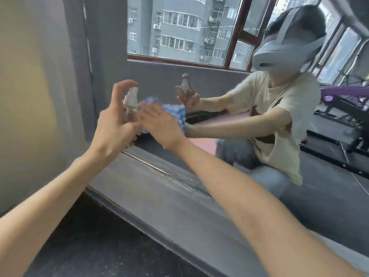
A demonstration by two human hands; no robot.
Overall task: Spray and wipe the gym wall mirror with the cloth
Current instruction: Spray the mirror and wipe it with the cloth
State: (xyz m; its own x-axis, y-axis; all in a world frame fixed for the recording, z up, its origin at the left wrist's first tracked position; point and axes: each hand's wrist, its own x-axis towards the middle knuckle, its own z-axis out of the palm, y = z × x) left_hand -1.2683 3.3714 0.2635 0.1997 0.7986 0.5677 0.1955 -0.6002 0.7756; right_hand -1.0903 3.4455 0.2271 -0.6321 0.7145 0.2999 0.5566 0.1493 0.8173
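Blue-and-white, the cloth (177,113) lies flat against the mirror (169,76) near the middle of our view, pinned there by our right hand (159,124), whose fingers lie nearly straight and press rather than grip; we judge this spreads the cloth wide for wiping. Just beside it, at nine o'clock, our left hand (113,124) curls round the clear spray bottle (130,104) with the forefinger arched over the white pump, nozzle towards the glass, likely so that wetting and wiping can alternate without setting anything down. The bottle is upright, close to the glass but apparently not touching it. At twelve o'clock the glass reflects a window (179,31); at nine o'clock is a beige wall (30,96), and at six the dark floor (89,246).
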